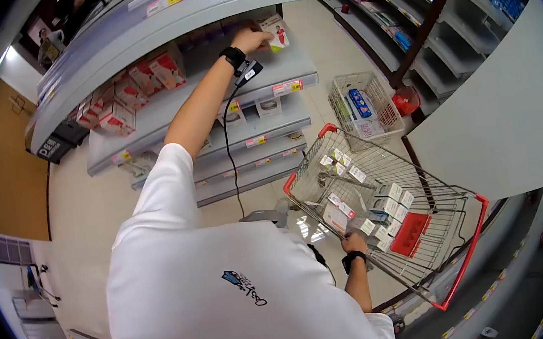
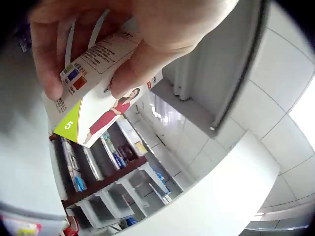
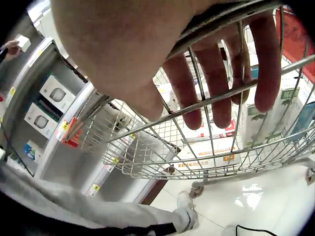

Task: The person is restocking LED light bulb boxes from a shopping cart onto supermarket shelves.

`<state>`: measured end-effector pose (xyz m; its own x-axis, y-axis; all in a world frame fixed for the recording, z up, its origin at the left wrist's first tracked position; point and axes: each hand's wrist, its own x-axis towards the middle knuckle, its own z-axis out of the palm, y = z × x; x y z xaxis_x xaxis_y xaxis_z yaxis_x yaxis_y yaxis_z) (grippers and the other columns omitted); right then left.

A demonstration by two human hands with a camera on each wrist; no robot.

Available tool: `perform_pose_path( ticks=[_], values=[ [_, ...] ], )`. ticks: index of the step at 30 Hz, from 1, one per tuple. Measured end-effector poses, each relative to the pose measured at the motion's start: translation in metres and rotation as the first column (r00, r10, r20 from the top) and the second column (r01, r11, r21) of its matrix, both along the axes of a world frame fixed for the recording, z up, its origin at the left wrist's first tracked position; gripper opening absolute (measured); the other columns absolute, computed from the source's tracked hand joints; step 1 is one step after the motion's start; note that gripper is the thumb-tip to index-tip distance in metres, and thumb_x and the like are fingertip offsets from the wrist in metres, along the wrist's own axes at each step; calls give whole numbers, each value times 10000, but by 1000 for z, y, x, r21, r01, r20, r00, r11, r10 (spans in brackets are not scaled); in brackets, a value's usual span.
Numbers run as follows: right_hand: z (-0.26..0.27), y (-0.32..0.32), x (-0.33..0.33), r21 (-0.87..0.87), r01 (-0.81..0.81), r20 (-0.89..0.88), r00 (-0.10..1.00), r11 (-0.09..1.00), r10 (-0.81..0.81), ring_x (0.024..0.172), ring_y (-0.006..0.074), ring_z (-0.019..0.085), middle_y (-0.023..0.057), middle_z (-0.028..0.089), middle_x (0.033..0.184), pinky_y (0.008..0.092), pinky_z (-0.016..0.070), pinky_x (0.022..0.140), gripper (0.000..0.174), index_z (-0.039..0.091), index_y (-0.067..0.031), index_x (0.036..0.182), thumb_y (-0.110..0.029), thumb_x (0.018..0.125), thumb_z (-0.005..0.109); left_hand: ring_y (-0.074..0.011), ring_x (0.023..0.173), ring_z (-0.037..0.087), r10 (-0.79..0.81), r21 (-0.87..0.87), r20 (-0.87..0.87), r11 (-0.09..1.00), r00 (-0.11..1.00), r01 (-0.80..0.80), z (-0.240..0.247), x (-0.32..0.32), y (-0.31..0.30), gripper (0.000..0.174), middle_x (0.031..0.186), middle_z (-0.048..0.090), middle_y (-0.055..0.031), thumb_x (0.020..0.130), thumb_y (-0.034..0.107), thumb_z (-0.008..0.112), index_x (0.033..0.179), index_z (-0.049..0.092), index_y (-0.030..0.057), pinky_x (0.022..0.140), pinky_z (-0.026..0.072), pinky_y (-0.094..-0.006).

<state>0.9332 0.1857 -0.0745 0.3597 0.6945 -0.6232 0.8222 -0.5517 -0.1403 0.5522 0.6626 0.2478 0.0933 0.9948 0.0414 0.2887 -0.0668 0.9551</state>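
Observation:
Up at the shelf [image 1: 303,65], my left hand [image 1: 251,40] holds a small white box [image 1: 277,33] near the shelf's right end. In the left wrist view, the thumb and fingers pinch the box [image 2: 101,115] from two sides. Its face carries a green corner marked 5 and a figure in a red dress. Lower down, my right hand [image 1: 354,243] grips the rim of a wire shopping cart [image 1: 442,200]. Seen in the right wrist view, the right hand [image 3: 216,73] has its fingers hooked over the rim, behind the side wires.
Several red and white boxes [image 1: 168,71] stand along the shelf on the left. The cart carries several small white boxes [image 1: 391,190] and a red panel [image 1: 411,234]. Beyond it a white plastic basket [image 1: 338,105] sits on the floor, holding a blue pack [image 1: 360,103].

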Motion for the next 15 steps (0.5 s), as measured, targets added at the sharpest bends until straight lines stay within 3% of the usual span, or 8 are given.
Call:
perform_pose_path(
  ticks=[1, 2, 5, 8, 12, 14, 15],
  values=[
    [-2, -3, 1, -30, 29, -16, 999, 999, -29, 1054, 318, 622, 142, 668, 1096, 420, 488, 912, 347, 698, -191, 1078, -352, 779, 628, -193, 880, 645, -14, -122, -14, 992, 1000, 12, -12, -6, 30, 361, 1000, 651, -116, 757, 113, 736, 1055, 586, -25, 673, 577, -305],
    [4, -5, 0, 38, -28, -37, 999, 999, 29, 1027, 319, 634, 138, 678, 1069, 419, 491, 907, 339, 705, -185, 1067, -324, 767, 631, -174, 794, 651, 45, 37, -178, 999, 983, -39, -10, -4, 40, 298, 967, 661, -107, 753, 144, 742, 977, 630, -17, 627, 570, -286],
    [4, -4, 0, 5, 14, -23, 1000, 1000, -13, 1008, 305, 644, 106, 692, 1041, 416, 506, 875, 292, 720, -215, 1007, -305, 744, 633, -157, 638, 639, 137, 158, -320, 983, 938, -90, -27, -15, 87, 253, 803, 654, -95, 727, 115, 746, 915, 630, -7, 509, 543, -295],
    [-6, -7, -2, -2, 36, 21, 999, 999, -36, 1020, 308, 637, 111, 696, 1022, 433, 505, 870, 274, 726, -233, 987, -316, 741, 639, -159, 554, 613, 154, 72, -438, 988, 886, -136, -37, -24, 134, 267, 708, 637, -87, 721, 108, 754, 913, 602, 2, 432, 496, -301],
    [9, -5, -10, 11, 64, 83, 994, 998, -65, 1015, 294, 637, 125, 695, 1005, 428, 513, 853, 250, 729, -230, 968, -351, 761, 656, -165, 457, 572, 64, -44, -460, 995, 886, -95, -49, -35, 175, 301, 654, 628, -89, 726, 122, 758, 945, 580, 19, 367, 435, -307],
    [18, -1, -13, 1, 66, 99, 993, 998, -65, 964, 303, 652, 125, 701, 969, 428, 524, 823, 230, 737, -216, 927, -371, 774, 662, -173, 400, 539, 168, -53, -331, 979, 929, -196, -55, -36, 183, 314, 607, 617, -78, 723, 136, 767, 954, 585, 27, 344, 413, -306],
    [14, -3, -11, 23, 44, 86, 995, 999, -46, 937, 307, 659, 124, 702, 951, 428, 531, 807, 219, 742, -206, 901, -368, 780, 657, -173, 400, 539, 155, -62, -345, 980, 926, -187, -56, -34, 185, 314, 607, 617, -78, 723, 136, 767, 954, 585, 27, 344, 413, -306]
  ],
)
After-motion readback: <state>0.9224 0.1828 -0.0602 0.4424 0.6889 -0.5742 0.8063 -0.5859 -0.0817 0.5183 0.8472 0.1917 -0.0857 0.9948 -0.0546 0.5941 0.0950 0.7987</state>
